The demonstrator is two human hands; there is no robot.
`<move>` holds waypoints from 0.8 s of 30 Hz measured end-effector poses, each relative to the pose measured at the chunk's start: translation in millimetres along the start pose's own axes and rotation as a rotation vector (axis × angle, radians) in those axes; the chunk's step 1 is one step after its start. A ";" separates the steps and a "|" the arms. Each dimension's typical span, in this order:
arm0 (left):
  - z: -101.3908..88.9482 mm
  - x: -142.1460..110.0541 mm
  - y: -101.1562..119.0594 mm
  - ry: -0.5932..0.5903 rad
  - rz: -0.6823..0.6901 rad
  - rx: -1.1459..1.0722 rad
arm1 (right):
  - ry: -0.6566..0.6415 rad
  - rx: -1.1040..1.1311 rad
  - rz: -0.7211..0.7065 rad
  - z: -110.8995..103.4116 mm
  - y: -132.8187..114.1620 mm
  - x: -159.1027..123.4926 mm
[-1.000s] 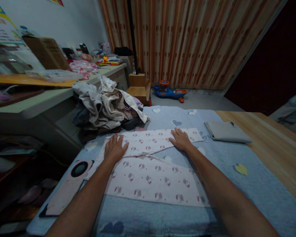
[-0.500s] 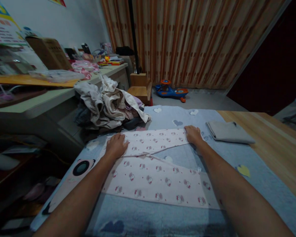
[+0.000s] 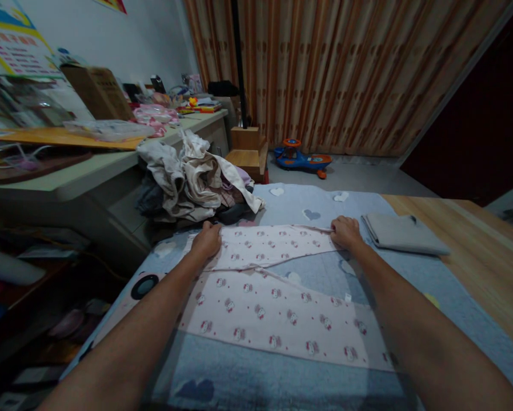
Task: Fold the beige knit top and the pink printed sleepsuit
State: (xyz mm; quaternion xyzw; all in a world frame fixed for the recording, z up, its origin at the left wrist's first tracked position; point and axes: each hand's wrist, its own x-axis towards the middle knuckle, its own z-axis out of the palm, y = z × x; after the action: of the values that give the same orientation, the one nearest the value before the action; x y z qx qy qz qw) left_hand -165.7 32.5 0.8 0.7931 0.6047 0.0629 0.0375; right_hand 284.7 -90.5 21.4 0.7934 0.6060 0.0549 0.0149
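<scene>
A pair of white trousers with a small pink print (image 3: 273, 297) lies spread flat on a light blue blanket with hearts (image 3: 316, 200). My left hand (image 3: 207, 240) is closed on the far left end of the upper trouser leg. At the far right end of that same leg, my right hand (image 3: 345, 232) is closed on the cloth. Both forearms reach out over the lower leg of the garment.
A folded grey cloth (image 3: 404, 234) lies right of my right hand, partly on a wooden table top (image 3: 475, 245). A heap of crumpled clothes (image 3: 192, 177) sits at the far left. A cluttered desk (image 3: 89, 160) stands to the left. A toy car (image 3: 301, 157) rests by the curtain (image 3: 346, 68).
Both hands went from lying flat on the upper trouser leg to gripping its far ends. The right hand slid right to the leg's end, the left moved slightly away.
</scene>
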 end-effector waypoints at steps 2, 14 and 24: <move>0.8 0.2 -0.6 0.015 -0.005 -0.011 | 0.003 -0.004 0.014 -1.2 2.5 -1.9; 3.0 9.4 -8.3 0.001 0.030 -0.096 | 0.104 -0.058 0.055 -15.3 17.8 -10.6; -12.1 -8.1 -11.1 0.174 0.087 -0.219 | 0.231 -0.052 0.024 -25.8 32.4 -37.5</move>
State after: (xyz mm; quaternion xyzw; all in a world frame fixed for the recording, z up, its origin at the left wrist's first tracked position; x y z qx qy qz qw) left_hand -180.2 27.5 10.8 0.8011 0.5604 0.1987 0.0683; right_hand 303.4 -136.3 47.3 0.7884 0.5925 0.1618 -0.0353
